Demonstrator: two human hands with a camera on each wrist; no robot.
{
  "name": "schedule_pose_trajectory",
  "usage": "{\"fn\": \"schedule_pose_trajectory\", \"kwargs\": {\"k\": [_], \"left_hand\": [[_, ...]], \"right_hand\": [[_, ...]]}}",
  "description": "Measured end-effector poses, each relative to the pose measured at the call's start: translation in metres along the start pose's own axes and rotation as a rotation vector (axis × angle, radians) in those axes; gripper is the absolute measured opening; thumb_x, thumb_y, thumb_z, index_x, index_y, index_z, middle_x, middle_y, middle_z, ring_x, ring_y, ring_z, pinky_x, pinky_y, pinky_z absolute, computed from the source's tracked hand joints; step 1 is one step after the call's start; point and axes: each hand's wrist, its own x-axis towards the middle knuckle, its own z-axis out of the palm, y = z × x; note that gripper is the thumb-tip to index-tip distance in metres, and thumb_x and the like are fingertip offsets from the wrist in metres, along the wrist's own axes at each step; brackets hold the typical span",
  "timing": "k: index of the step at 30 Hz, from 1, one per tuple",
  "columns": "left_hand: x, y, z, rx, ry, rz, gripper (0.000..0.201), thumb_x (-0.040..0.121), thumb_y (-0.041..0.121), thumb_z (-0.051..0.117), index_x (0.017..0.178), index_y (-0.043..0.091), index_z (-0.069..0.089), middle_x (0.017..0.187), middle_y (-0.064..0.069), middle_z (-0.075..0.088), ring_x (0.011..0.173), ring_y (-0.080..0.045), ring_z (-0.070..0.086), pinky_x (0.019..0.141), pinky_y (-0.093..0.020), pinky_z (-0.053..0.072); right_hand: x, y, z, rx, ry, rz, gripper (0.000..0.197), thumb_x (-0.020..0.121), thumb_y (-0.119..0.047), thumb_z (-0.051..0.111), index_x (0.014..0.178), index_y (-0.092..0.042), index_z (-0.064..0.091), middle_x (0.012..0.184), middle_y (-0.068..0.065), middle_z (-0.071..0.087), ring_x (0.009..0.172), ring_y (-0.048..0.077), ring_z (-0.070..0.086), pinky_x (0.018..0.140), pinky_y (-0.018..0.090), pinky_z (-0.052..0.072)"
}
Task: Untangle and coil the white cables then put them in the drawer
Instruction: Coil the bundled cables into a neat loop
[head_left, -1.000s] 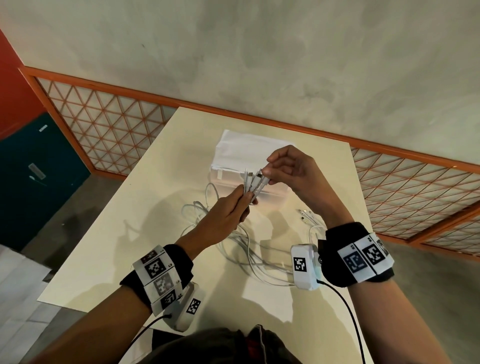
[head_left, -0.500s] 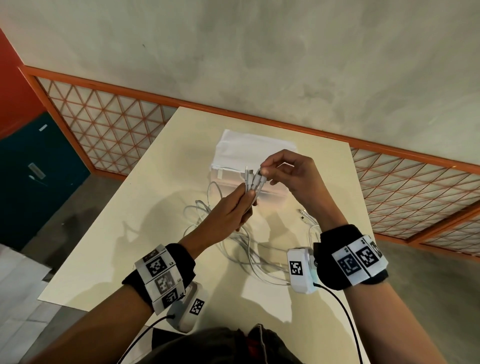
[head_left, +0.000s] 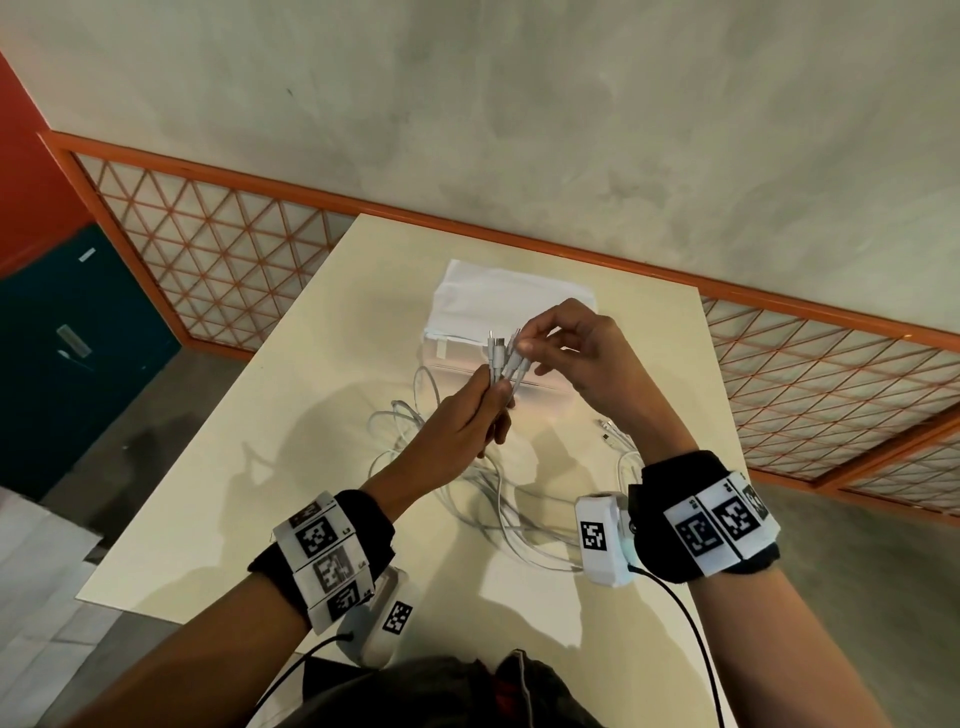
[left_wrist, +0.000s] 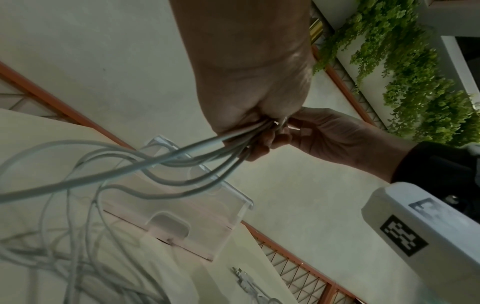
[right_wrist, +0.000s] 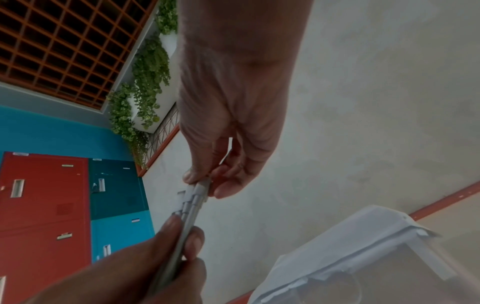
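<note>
A tangle of white cables (head_left: 498, 499) lies on the cream table (head_left: 260, 499), with their plug ends (head_left: 501, 353) lifted above it. My left hand (head_left: 467, 426) grips the bundle of cable ends (left_wrist: 197, 150) just below the plugs. My right hand (head_left: 566, 348) pinches the tip of one plug (right_wrist: 201, 188) between thumb and fingers. The clear plastic drawer box (head_left: 493, 332) stands behind the hands; a white sheet (head_left: 509, 296) covers its top. Loose plug ends (head_left: 610, 434) lie on the table at the right.
The table's far edge meets a grey wall with an orange lattice railing (head_left: 208, 249). Red and blue lockers (right_wrist: 52, 205) stand at the left. The floor drops off beyond the table's left edge (head_left: 171, 499) and its near edge.
Both hands stay at the plug ends. The right hand's fingers have shifted slightly on the plugs, and the bundle stands a little straighter.
</note>
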Motion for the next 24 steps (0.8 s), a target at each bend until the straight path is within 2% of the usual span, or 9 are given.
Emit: {"fn": "schedule_pose_trajectory", "kwargs": {"k": [4,7,9,11,14,17,20,22,24], "left_hand": [[0.001,0.0,-0.001,-0.006,-0.013,0.023,0.021,0.103,0.024,0.03,0.086,0.019,0.042,0.064,0.001,0.052,0.048,-0.004,0.041,0.051,-0.024,0.038],[0.001,-0.001,-0.003,0.073,-0.064,0.02,0.021,0.103,0.027,0.029,0.096,0.014,0.044,0.064,0.002,0.051,0.051,-0.005,0.04,0.053,-0.024,0.04],[0.0,-0.001,-0.004,0.122,-0.097,0.01,0.022,0.103,0.029,0.029,0.102,0.013,0.044,0.064,0.003,0.05,0.052,-0.004,0.04,0.053,-0.021,0.041],[-0.001,0.0,-0.003,0.153,-0.125,-0.001,0.021,0.103,0.03,0.029,0.104,0.015,0.044,0.066,0.003,0.05,0.051,-0.002,0.041,0.054,-0.018,0.041],[0.0,0.001,-0.002,0.191,-0.137,-0.007,0.023,0.102,0.028,0.028,0.107,0.011,0.043,0.065,0.003,0.046,0.051,-0.003,0.039,0.053,-0.017,0.04],[0.002,-0.001,-0.002,0.205,-0.121,-0.005,0.021,0.103,0.025,0.029,0.106,0.008,0.04,0.06,0.005,0.04,0.047,-0.004,0.034,0.05,-0.017,0.037],[0.004,-0.003,0.0,0.268,-0.098,0.005,0.012,0.103,0.02,0.03,0.106,0.011,0.038,0.06,0.006,0.043,0.044,-0.002,0.042,0.049,-0.013,0.036],[0.005,-0.004,0.002,0.324,-0.079,0.005,0.015,0.103,0.021,0.03,0.109,0.01,0.038,0.061,0.005,0.047,0.044,0.0,0.046,0.049,-0.013,0.037],[0.006,-0.006,0.003,0.369,-0.056,0.001,0.019,0.103,0.022,0.03,0.113,0.007,0.038,0.062,0.002,0.05,0.044,-0.002,0.048,0.048,-0.016,0.037]], "right_hand": [[0.0,0.001,0.0,0.05,0.006,-0.006,0.012,0.087,-0.005,0.063,0.081,-0.015,0.061,0.103,0.018,0.057,0.075,0.019,0.065,0.065,0.022,0.053],[0.0,0.001,0.001,0.019,0.016,-0.012,0.006,0.086,-0.005,0.064,0.084,-0.011,0.063,0.101,0.005,0.066,0.074,0.016,0.062,0.065,0.024,0.054],[0.0,0.001,0.002,-0.01,0.01,-0.003,0.001,0.086,-0.006,0.065,0.085,-0.006,0.064,0.096,0.002,0.07,0.072,0.014,0.06,0.066,0.026,0.053],[0.0,0.003,0.002,-0.024,0.009,-0.004,0.002,0.085,-0.006,0.065,0.086,-0.004,0.064,0.094,0.003,0.07,0.072,0.016,0.06,0.067,0.031,0.054],[-0.002,0.001,0.002,-0.082,-0.007,-0.049,0.005,0.086,-0.01,0.065,0.091,-0.013,0.065,0.096,0.002,0.068,0.072,0.021,0.062,0.069,0.04,0.057],[-0.003,-0.002,0.006,-0.147,-0.026,-0.074,0.007,0.084,-0.018,0.069,0.092,-0.019,0.069,0.1,0.005,0.064,0.074,0.016,0.064,0.066,0.034,0.058],[-0.001,0.001,0.01,-0.255,-0.011,-0.083,0.02,0.075,-0.028,0.077,0.093,-0.019,0.071,0.1,0.004,0.062,0.079,0.014,0.061,0.071,0.025,0.054],[0.0,0.003,0.013,-0.339,-0.004,-0.123,0.026,0.073,-0.029,0.079,0.096,-0.018,0.072,0.099,0.003,0.063,0.083,0.01,0.059,0.075,0.018,0.049],[0.0,0.006,0.015,-0.364,0.017,-0.149,0.028,0.073,-0.026,0.079,0.098,-0.016,0.072,0.099,0.005,0.063,0.085,0.009,0.058,0.076,0.017,0.048]]}}
